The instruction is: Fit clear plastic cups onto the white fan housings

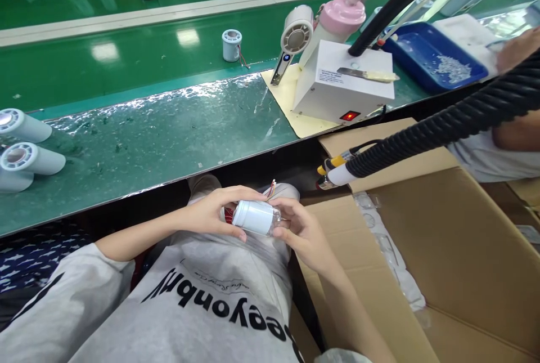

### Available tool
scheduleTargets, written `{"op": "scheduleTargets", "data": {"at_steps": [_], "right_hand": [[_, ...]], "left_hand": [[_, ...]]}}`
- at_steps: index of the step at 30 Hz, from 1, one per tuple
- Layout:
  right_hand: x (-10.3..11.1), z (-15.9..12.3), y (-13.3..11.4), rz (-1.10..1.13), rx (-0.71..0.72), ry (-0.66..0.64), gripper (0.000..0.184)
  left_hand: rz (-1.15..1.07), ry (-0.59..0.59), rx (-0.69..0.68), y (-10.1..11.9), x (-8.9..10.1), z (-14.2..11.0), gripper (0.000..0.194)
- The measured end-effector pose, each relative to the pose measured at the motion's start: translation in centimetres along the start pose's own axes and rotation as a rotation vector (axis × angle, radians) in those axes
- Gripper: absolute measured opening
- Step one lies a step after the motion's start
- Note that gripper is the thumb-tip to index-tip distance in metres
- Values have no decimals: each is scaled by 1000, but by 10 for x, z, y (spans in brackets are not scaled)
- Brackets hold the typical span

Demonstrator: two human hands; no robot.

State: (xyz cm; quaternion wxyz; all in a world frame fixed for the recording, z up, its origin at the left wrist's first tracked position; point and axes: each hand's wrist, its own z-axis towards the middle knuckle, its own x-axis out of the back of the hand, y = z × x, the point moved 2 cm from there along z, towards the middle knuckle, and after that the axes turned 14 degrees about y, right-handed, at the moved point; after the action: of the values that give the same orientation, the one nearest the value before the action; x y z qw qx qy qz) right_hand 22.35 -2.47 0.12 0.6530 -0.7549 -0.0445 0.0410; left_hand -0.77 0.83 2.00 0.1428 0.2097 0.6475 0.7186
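Observation:
A light-blue cylindrical housing lies on its side above my lap, held between both hands. My left hand is closed round its left end, thumb below and fingers above. At its right end, my right hand pinches a see-through plastic part. Thin coloured wires stick up behind the housing, with a small white connector at their tip. Something red shows by my left palm, too hidden to name.
Similar housings stand at the left of the green bench; another is farther back. A white machine, handheld fan, and blue tray occupy the right. A black hose hangs above a cardboard box, near a co-worker's arm.

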Motion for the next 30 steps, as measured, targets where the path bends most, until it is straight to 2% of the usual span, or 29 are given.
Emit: {"op": "scheduleTargets", "data": {"at_steps": [7,18,26,30], "right_hand": [[-6,2,1,60,-56,-22,56],[-15,1,7,211,-344,-49,61],[-24,2,9,268,-467,-81,64],[-27,0,9,301,-561,-130,67]], "left_hand": [[15,-14,-42,-1,0,-3,68],[23,-41,-48,1,0,-5,65],[-2,-48,-94,-3,1,-7,71],[8,-63,-84,-6,1,-6,68]]}}
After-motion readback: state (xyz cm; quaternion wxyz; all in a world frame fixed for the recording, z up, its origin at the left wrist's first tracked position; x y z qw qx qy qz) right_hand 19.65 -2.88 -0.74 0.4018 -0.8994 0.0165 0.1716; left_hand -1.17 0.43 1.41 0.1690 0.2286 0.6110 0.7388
